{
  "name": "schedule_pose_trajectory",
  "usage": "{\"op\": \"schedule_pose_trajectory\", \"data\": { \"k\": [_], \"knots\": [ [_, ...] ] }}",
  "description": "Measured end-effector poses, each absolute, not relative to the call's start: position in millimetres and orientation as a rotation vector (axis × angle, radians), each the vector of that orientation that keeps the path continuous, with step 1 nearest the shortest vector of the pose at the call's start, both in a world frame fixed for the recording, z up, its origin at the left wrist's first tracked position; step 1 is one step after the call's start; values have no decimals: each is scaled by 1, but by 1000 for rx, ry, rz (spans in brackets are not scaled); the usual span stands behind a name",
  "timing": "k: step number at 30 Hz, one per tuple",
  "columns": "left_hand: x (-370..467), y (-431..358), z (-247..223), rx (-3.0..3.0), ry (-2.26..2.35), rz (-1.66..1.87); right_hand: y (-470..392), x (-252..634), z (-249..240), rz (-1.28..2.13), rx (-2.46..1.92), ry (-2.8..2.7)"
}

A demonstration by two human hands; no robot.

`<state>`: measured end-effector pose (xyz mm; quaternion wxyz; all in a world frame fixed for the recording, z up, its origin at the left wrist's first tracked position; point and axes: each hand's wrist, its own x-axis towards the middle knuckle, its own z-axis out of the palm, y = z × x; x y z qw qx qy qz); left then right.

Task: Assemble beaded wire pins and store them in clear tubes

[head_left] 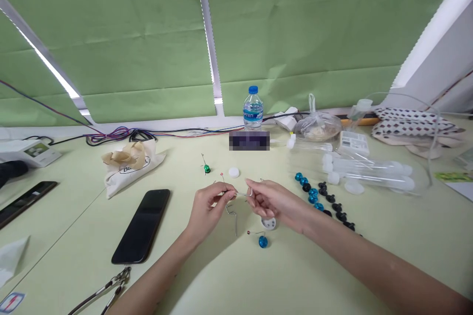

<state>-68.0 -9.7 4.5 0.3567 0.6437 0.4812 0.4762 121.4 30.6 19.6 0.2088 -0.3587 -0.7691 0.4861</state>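
Between the fingers of my left hand (212,202) and my right hand (269,199) runs a thin bent metal wire (242,194). Both hands pinch it, one near each end. A thin stem with a small red tip (221,174) rises by the left fingers; whether it is held I cannot tell. Below the hands lies another bent metal wire (235,224). A blue ball (262,241) with a wire stem sits nearer me. Partly under my right hand is a small white dish (268,224) with dark bits. Farther off are a green ball (207,169) with a wire and a white cap (233,172).
Blue balls (313,192) and black knobs (336,207) form rows at right, before clear plastic tubes (377,182). A black phone (141,226) and a cloth pouch (131,167) lie left. A water bottle (253,108) stands behind, near cables (129,134).
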Motion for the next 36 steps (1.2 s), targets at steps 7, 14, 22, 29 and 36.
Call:
{"op": "schedule_pose_trajectory", "data": {
  "k": [7, 14, 22, 29, 36],
  "knots": [
    [-68, -6, 4, 1523, 1208, 1160, 27, 120, 20, 1083, -983, -2161],
    [-70, -3, 0, 1383, 1105, 1279, 25, 119, 24, 964, -929, -2156],
    [-69, -10, -3, 1810, 1229, 1365, 33, 121, 18, 1373, -971, -2108],
    [-69, -2, -2, 1488, 1171, 1171, 27, 121, 23, 1090, -1005, -2070],
    [-70, -5, -2, 1524, 1154, 1375, 29, 119, 25, 1061, -981, -2090]
  ]
}}
